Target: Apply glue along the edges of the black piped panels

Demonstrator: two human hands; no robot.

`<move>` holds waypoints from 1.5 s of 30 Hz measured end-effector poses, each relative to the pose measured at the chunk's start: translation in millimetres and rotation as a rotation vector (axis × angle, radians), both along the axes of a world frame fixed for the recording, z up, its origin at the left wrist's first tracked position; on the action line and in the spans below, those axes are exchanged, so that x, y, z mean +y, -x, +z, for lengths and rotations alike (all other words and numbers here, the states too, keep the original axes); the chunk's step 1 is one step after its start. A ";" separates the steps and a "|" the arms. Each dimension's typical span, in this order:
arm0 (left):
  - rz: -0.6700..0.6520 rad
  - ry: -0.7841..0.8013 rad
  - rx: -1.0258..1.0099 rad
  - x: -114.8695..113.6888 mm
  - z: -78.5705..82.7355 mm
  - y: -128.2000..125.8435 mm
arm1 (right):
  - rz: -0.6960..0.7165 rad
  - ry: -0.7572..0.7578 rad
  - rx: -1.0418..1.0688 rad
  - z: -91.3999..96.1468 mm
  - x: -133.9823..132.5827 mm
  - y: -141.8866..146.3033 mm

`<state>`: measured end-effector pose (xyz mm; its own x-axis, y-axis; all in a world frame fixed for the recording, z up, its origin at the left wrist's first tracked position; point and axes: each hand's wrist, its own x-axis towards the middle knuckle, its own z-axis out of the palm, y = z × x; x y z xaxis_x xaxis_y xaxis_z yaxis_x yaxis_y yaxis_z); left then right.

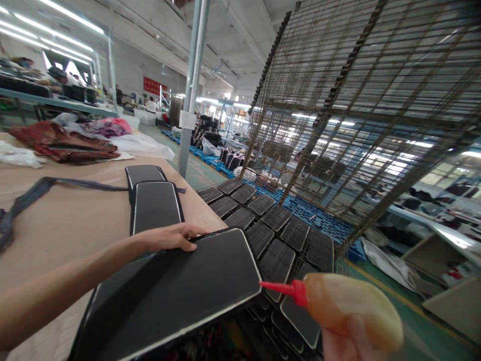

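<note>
My left hand (173,238) grips the far edge of a black rounded panel (195,286), thumb on its top face and fingers passing underneath. A pale line runs along the panel's rim. In my right hand (347,338) is a yellowish squeeze bottle (349,306) with a red nozzle, lying nearly level. Its tip (262,284) meets the panel's right corner, at the pale line. Two similar black panels (156,205) lie overlapped on the table beyond my left hand. What is under the held panel is mostly in shadow.
A brown-topped table (90,200) carries a dark strap (41,185), red cloth (63,143) and white plastic sheeting (146,145). To the right, many black panels (278,255) lie on a wire rack, its raised mesh shelves (338,100) tilted above. A metal post (190,95) stands behind the table.
</note>
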<state>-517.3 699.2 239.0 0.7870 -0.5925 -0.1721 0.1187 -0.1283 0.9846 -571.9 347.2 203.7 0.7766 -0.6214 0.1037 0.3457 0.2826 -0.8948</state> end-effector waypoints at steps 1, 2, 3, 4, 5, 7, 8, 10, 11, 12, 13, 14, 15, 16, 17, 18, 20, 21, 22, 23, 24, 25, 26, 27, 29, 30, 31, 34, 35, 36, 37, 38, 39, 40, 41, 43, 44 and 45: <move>-0.025 -0.014 0.012 0.3 3.2 1.4 | 0.012 -0.023 -0.008 11.0 -3.4 -2.6; -0.046 -0.027 0.024 0.0 6.0 2.5 | 0.027 -0.051 -0.004 19.3 -5.0 -4.8; -0.060 -0.039 0.030 -0.6 8.5 3.2 | 0.038 -0.081 0.008 24.9 -5.5 -7.0; -0.071 -0.050 0.030 -1.6 10.6 3.7 | 0.051 -0.108 0.023 27.7 -5.3 -9.4; -0.082 -0.061 0.023 -2.7 12.3 3.8 | 0.063 -0.123 0.030 28.1 -5.0 -12.3; -0.092 -0.089 -0.015 -4.1 14.3 3.4 | 0.109 -0.097 0.001 23.6 -5.4 -19.7; -0.094 -0.107 -0.038 -4.3 14.7 3.0 | 0.140 -0.062 -0.028 19.9 -6.2 -23.8; -0.103 -0.139 -0.065 -3.3 14.6 2.3 | 0.227 0.020 -0.082 12.6 -7.8 -31.2; -0.109 -0.145 -0.064 -2.4 14.2 2.2 | 0.262 0.052 -0.104 9.9 -8.1 -33.6; -0.116 -0.143 -0.056 -1.3 13.8 2.1 | 0.286 0.070 -0.119 8.1 -7.8 -34.8; -0.125 -0.133 -0.044 -0.2 13.4 2.3 | 0.299 0.076 -0.126 7.2 -6.9 -34.9; -0.129 -0.121 -0.036 0.8 13.0 2.5 | 0.303 0.072 -0.125 6.9 -5.8 -34.0; -0.129 -0.110 -0.032 1.7 12.7 2.6 | 0.303 0.060 -0.119 7.1 -4.5 -32.6; -0.125 -0.104 -0.033 2.5 12.2 2.7 | 0.299 0.045 -0.109 7.2 -3.5 -31.1; -0.121 -0.101 -0.034 3.1 11.7 2.6 | 0.299 0.033 -0.096 6.9 -3.0 -29.9; -0.120 -0.096 -0.033 3.8 11.1 2.3 | 0.305 0.025 -0.083 6.1 -3.4 -29.3; -0.127 -0.080 -0.024 5.1 9.2 1.0 | 0.310 0.021 -0.066 2.1 -6.7 -30.3; -0.134 -0.070 -0.018 5.9 7.8 0.1 | 0.310 0.022 -0.058 -0.9 -9.5 -31.6; -0.139 -0.059 -0.015 6.8 6.3 -0.9 | 0.305 0.024 -0.051 -4.3 -12.8 -33.3; -0.144 -0.049 -0.013 7.8 4.6 -1.9 | 0.304 0.025 -0.045 -7.9 -16.1 -34.8; -0.148 -0.040 -0.012 8.9 2.8 -2.8 | 0.306 0.024 -0.039 -11.3 -19.3 -36.1; -0.153 -0.032 -0.010 10.0 1.0 -3.6 | 0.313 0.023 -0.032 -14.2 -22.1 -36.8; -0.157 -0.027 -0.009 11.1 -0.7 -4.2 | 0.320 0.024 -0.026 -16.6 -24.3 -36.9; -0.156 -0.026 -0.010 12.3 -2.1 -4.5 | 0.323 0.026 -0.021 -18.4 -25.8 -36.4; -0.128 -0.042 -0.016 14.4 -4.1 -4.4 | 0.319 0.031 -0.015 -20.3 -27.2 -34.0; -0.101 -0.058 -0.019 15.3 -4.6 -3.9 | 0.316 0.032 -0.012 -20.7 -27.2 -32.2; -0.069 -0.075 -0.021 16.0 -4.6 -3.1 | 0.316 0.033 -0.007 -20.7 -26.8 -30.4; -0.005 -0.089 -0.018 17.1 -3.5 -0.3 | 0.312 0.046 0.010 -19.2 -23.7 -24.3; -0.001 -0.080 -0.010 17.1 -3.1 0.7 | 0.307 0.052 0.012 -18.3 -21.8 -22.2; 0.002 -0.070 -0.002 17.0 -2.8 1.5 | 0.299 0.057 0.007 -17.1 -19.6 -20.0; 0.009 -0.065 0.007 16.7 -2.8 2.1 | 0.294 0.062 0.000 -15.9 -17.1 -18.0; 0.025 -0.066 0.015 16.4 -3.1 2.6 | 0.283 0.062 -0.008 -14.6 -14.4 -16.0; 0.047 -0.070 0.020 16.1 -3.8 2.9 | 0.267 0.058 -0.014 -13.5 -11.7 -14.3; 0.072 -0.073 0.022 15.7 -4.8 3.1 | 0.246 0.055 -0.014 -12.8 -9.2 -12.9; 0.093 -0.071 0.028 15.5 -6.3 3.1 | 0.217 0.057 -0.018 -12.8 -6.9 -11.8; 0.119 -0.055 0.042 15.1 -9.8 3.0 | 0.135 0.094 -0.040 -15.2 -3.4 -10.5; 0.130 -0.047 0.046 14.9 -11.8 2.9 | 0.084 0.123 -0.054 -17.8 -2.0 -10.1; 0.147 -0.046 0.048 14.7 -13.6 2.9 | 0.029 0.148 -0.065 -21.3 -0.7 -9.7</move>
